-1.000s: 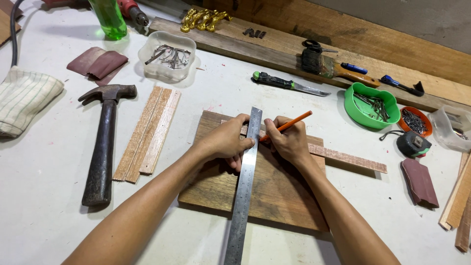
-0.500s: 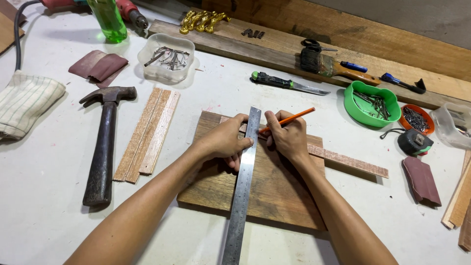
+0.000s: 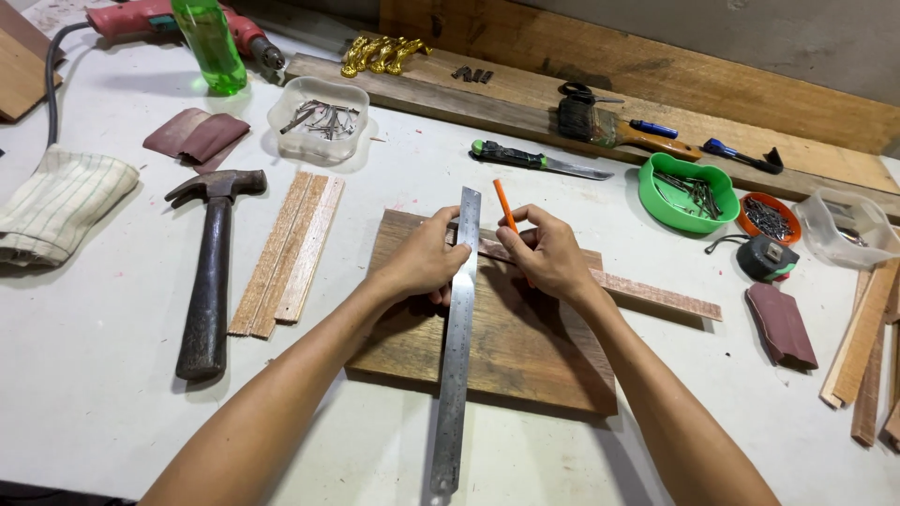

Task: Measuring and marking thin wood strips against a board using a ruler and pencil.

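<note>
A dark wooden board (image 3: 511, 351) lies flat on the white table. Across it runs a long steel ruler (image 3: 457, 356), pointing away from me. My left hand (image 3: 424, 260) presses down on the ruler near its far end. My right hand (image 3: 551, 253) holds an orange pencil (image 3: 504, 204) upright, its tip down by the ruler's right edge. Under both hands a thin wooden strip (image 3: 656, 294) lies crosswise on the board and sticks out to the right.
A hammer (image 3: 208, 272) and several thin wood slats (image 3: 289, 249) lie to the left. A clear tub of nails (image 3: 319, 118), a utility knife (image 3: 539, 161), a green bowl (image 3: 689, 195), a tape measure (image 3: 761, 257) and sandpaper (image 3: 780, 324) ring the board.
The pencil has swung from lying slanted to the right to standing nearly upright by the ruler. My left hand stays on the ruler.
</note>
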